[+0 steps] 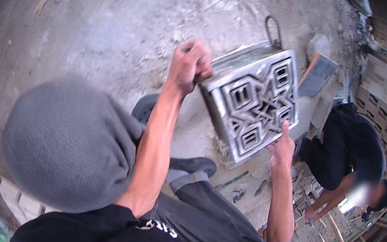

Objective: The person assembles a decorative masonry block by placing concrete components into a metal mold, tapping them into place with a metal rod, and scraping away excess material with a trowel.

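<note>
A metal block mould [262, 104], box-shaped with a raised geometric lattice on its face, is held tilted above the dusty ground. My left hand [189, 64] is closed in a fist at its upper left corner; whatever part it grips there is mostly hidden by the fingers. My right hand [283, 148] holds the lower right edge, with one finger stretched up onto the lattice and the others curled at the rim. From the mould's far end sticks out a wire loop handle [273, 31].
Right of the mould lies a dark flat board [318, 75]. Small hand tools [239, 194] rest on the ground below it. A co-worker in black [350, 151] crouches at right, near stacked pierced blocks [386, 121]. A grey knit cap [70, 147] covers much of the lower left.
</note>
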`<state>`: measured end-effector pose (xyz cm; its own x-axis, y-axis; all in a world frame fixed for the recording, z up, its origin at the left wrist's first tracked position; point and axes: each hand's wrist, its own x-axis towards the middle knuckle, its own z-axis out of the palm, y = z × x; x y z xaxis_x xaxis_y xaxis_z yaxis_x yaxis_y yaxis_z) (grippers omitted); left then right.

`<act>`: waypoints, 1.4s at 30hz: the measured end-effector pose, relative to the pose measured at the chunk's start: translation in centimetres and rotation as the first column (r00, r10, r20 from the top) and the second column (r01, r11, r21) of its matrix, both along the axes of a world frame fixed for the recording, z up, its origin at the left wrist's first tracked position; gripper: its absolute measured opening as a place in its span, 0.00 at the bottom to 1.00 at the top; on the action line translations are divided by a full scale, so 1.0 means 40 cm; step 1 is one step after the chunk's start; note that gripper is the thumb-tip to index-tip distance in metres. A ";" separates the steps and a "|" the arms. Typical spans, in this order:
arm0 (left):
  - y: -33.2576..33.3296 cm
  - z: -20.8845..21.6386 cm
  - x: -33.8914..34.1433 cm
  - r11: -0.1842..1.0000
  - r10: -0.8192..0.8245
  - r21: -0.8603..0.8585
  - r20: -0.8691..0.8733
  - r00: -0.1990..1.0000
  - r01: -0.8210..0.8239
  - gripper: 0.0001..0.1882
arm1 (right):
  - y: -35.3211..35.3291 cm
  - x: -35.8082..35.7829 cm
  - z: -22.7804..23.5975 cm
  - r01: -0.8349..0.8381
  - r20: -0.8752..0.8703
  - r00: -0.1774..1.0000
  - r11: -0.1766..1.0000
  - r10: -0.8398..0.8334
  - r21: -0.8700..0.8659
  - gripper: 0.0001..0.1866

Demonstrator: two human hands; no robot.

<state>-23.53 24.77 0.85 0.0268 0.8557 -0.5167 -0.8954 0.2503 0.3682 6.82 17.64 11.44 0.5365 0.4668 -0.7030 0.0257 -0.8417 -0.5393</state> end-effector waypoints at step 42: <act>-0.297 -0.019 0.266 0.935 -0.205 -0.294 0.011 0.979 0.199 0.35 | 0.099 0.175 -0.358 -0.347 0.342 0.933 0.526 0.111 0.776 0.59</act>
<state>-12.89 12.88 0.11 0.1708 0.6445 -0.7453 -0.8084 0.5241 0.2680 13.80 21.59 -2.87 0.4046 0.8979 0.1736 0.3664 0.0147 -0.9303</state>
